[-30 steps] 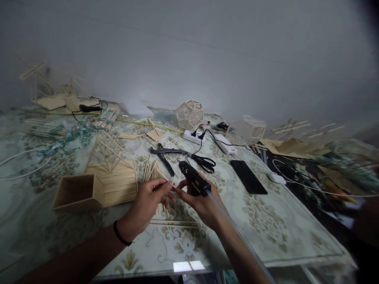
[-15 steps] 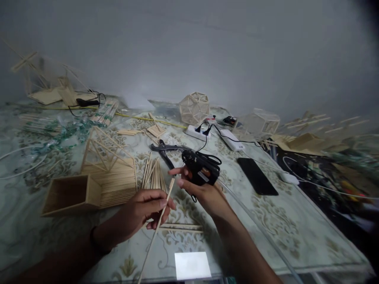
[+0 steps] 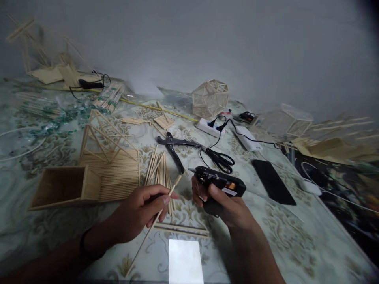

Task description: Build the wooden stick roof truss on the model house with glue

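Observation:
Between thumb and fingers, my left hand (image 3: 152, 207) pinches a thin wooden stick (image 3: 160, 211) that slants from lower left to upper right. My right hand (image 3: 220, 203) grips a black hot glue gun (image 3: 220, 182), its nozzle pointing left, close to the stick's upper end but apart from it. Behind my left hand lies a bundle of loose wooden sticks (image 3: 158, 167). More sticks (image 3: 183, 229) lie flat on the cloth just in front of my hands. A stick-built piece with an open box (image 3: 91, 185) and a triangular frame (image 3: 103, 138) stands at left.
Pliers-like cutters (image 3: 174, 152) and black-handled scissors (image 3: 220, 159) lie beyond my hands. A phone (image 3: 272, 181) rests at right. White power strips (image 3: 211, 127) with cords and a stick-built polyhedron (image 3: 211, 98) stand farther back. Packaged sticks (image 3: 109, 96) lie at the back left.
My right hand has drawn the glue gun right and down, away from the stick, uncovering the scissors. My left hand still holds the stick. The view has shifted slightly.

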`<state>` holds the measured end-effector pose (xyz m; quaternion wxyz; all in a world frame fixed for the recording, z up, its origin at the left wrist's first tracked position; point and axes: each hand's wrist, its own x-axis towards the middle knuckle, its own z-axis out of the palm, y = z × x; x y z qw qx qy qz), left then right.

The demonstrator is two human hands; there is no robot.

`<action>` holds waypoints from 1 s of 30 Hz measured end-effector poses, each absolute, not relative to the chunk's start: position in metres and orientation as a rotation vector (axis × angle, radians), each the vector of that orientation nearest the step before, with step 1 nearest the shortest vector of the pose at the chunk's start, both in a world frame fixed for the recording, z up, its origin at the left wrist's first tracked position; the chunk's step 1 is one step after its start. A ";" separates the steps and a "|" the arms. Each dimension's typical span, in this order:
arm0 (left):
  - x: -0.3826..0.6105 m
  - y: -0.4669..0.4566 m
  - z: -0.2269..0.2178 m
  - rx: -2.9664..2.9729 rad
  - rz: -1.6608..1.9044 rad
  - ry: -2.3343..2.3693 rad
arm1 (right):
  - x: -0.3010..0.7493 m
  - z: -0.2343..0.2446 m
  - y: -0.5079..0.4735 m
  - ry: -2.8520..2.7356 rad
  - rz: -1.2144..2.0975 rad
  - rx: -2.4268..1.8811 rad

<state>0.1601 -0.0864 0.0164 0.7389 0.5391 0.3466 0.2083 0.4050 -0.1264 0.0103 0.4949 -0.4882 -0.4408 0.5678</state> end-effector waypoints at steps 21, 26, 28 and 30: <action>0.159 -0.087 0.021 1.102 0.465 0.711 | 0.406 0.006 -0.133 -1.138 1.302 -1.414; 0.159 -0.086 0.026 1.082 0.464 0.705 | 0.414 0.004 -0.133 -1.201 1.249 -1.510; 0.159 -0.086 0.026 1.070 0.462 0.704 | 0.415 0.004 -0.132 -1.251 1.266 -1.535; 0.158 -0.087 0.026 1.059 0.462 0.697 | 0.414 0.006 -0.132 -1.273 1.269 -1.539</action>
